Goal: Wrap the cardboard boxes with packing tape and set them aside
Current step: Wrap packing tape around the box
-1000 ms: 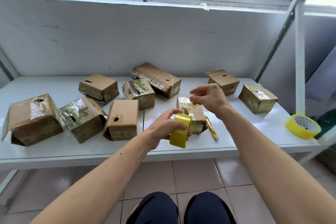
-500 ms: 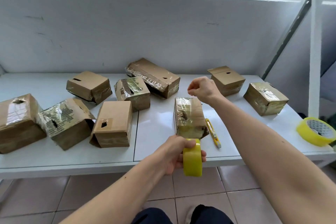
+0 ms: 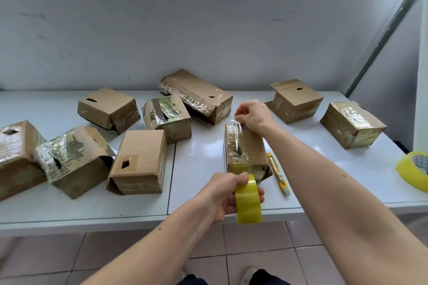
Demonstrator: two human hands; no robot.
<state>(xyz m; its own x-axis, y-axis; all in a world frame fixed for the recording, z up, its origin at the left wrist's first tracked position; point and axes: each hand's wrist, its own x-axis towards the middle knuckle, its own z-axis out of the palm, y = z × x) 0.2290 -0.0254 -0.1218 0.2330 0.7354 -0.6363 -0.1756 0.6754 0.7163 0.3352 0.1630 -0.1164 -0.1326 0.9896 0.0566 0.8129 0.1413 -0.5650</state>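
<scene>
Left hand gripped the tape roll at the worktop's front edge; right hand pinched the tape end beyond the box, evidently tensioning a strip over it.

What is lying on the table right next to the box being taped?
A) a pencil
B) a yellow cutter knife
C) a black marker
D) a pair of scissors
B: a yellow cutter knife lies on the table along the right side of the box that the right hand is taping.
</scene>
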